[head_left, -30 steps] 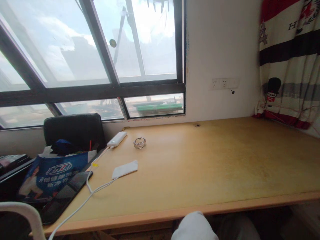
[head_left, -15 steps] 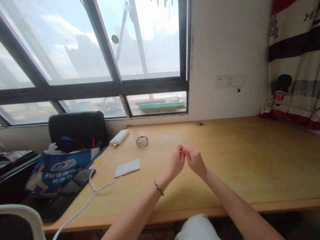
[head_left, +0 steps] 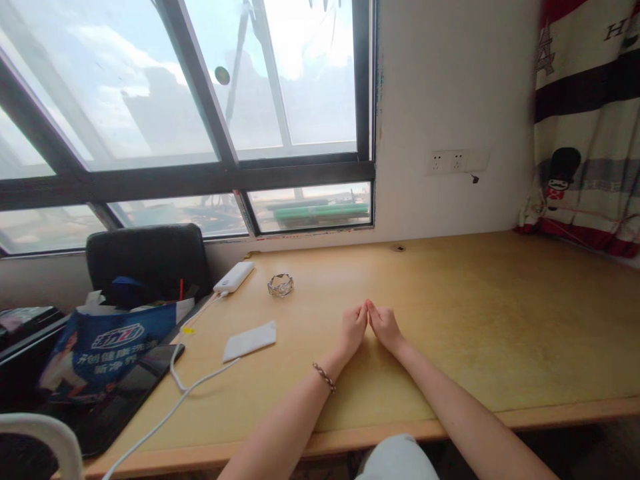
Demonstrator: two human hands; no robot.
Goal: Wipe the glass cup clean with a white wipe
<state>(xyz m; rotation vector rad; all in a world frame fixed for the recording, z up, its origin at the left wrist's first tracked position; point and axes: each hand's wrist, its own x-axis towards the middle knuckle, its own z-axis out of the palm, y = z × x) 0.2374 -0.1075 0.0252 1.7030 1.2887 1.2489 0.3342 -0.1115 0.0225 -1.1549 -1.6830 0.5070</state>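
My left hand (head_left: 353,328) and my right hand (head_left: 383,327) rest together on the wooden desk (head_left: 475,320), near its middle. Their fingertips touch and the fingers are curled inward. Nothing shows between them. A beaded bracelet (head_left: 324,377) circles my left wrist. The nearest objects are a flat white packet (head_left: 250,340) to the left and a small glass ashtray (head_left: 280,285) farther back.
A white power bank (head_left: 234,277) with a white cable (head_left: 190,390) lies at the back left. A dark tablet (head_left: 123,397) and a blue bag (head_left: 100,347) sit at the left edge, before a black chair (head_left: 147,260). A striped curtain (head_left: 585,120) hangs at right.
One second ago no hands were in view. Both arms then reached over the desk with hands raised and pinched together; now they have lowered onto the surface.
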